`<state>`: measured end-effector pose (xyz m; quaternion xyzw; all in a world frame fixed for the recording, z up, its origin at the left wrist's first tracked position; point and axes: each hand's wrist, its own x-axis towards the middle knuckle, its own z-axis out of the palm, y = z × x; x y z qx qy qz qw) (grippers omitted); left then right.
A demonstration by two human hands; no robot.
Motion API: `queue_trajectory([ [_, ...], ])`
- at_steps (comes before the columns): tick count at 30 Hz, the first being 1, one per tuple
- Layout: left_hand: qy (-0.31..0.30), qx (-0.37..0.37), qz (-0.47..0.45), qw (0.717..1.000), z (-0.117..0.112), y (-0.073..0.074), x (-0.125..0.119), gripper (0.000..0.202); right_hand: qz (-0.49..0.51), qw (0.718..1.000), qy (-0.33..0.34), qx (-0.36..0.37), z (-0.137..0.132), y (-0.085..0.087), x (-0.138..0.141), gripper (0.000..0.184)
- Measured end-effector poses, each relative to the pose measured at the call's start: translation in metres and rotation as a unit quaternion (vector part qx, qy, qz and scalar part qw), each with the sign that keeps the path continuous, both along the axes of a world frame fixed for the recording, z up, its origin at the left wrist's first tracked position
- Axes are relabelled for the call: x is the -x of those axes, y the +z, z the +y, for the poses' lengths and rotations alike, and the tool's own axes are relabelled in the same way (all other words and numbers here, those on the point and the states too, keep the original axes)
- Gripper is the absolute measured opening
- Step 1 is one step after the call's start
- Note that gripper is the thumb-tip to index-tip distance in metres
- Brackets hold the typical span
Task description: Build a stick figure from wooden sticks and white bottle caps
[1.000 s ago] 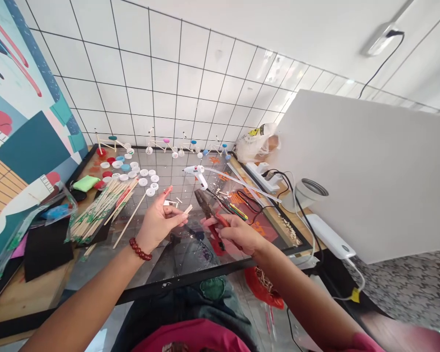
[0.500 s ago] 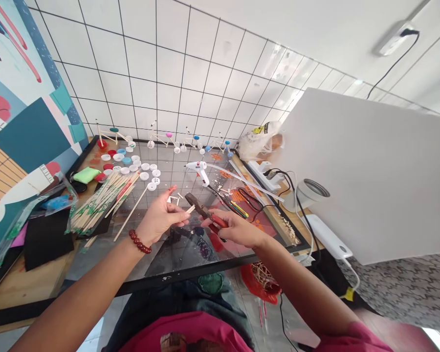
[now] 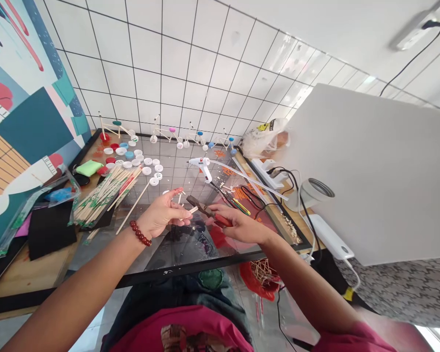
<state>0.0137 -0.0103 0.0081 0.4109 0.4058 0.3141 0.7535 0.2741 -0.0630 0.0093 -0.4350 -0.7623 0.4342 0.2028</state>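
Left hand (image 3: pixel 164 213) narrow, thumb and fingertips (image 3: pixel 181 213) pinched on a short pale wooden stick (image 3: pixel 194 209), forefinger lifted slightly above the rest, a bracelet of dark red beads (image 3: pixel 140 233) round the wrist. Right hand (image 3: pixel 242 227) closed around the red plastic grips of steel pliers (image 3: pixel 201 208), the dark, ridged jaws almost together and angled left, their tip just beside the free end of the stick, with contact too small to tell. Both hands above the smooth glass top of the bench (image 3: pixel 176 254), only a narrow gap between them, more open room toward the black bench edge (image 3: pixel 190 270). Past the left hand, a few tiny white stick pieces (image 3: pixel 178 198), a long loose bamboo skewer (image 3: pixel 134 208), and a thick bundle of bamboo skewers (image 3: pixel 104 193) lying at a slant. Farther on, round white plastic bottle caps (image 3: pixel 146 170) in loose clusters among blue and red ones. Past the pliers, a white hot-glue gun (image 3: pixel 203 166) on its side and long translucent glue sticks (image 3: pixel 249 180). Along the foot of the white tile wall (image 3: pixel 176 83), small stick-built bicycle models (image 3: pixel 168 135) on round cap wheels.
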Motion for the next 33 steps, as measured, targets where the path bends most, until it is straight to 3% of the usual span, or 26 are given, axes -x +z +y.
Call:
queue_trajectory([
  [9, 0.008, 0.068, 0.0, 0.998, 0.001, 0.002, -0.001, 0.092, -0.012, 1.0, 0.0, -0.022, 0.0, -0.001, -0.001, 0.049],
  [19, 0.026, -0.065, 0.01, 0.998, -0.005, -0.005, -0.006, 0.107, -0.067, 0.991, -0.021, -0.113, 0.001, -0.011, 0.004, 0.027],
  [21, 0.025, -0.054, 0.011, 0.998, -0.005, -0.005, -0.006, 0.105, -0.037, 0.996, -0.014, -0.084, 0.002, -0.01, 0.003, 0.024],
  [27, 0.045, -0.035, -0.005, 0.998, -0.006, -0.003, -0.008, 0.099, 0.097, 0.987, -0.034, 0.12, 0.001, -0.006, 0.002, 0.022],
  [33, 0.08, -0.047, -0.015, 0.996, -0.007, -0.001, -0.009, 0.098, 0.152, 0.972, -0.046, 0.175, 0.0, -0.007, 0.004, 0.02],
])
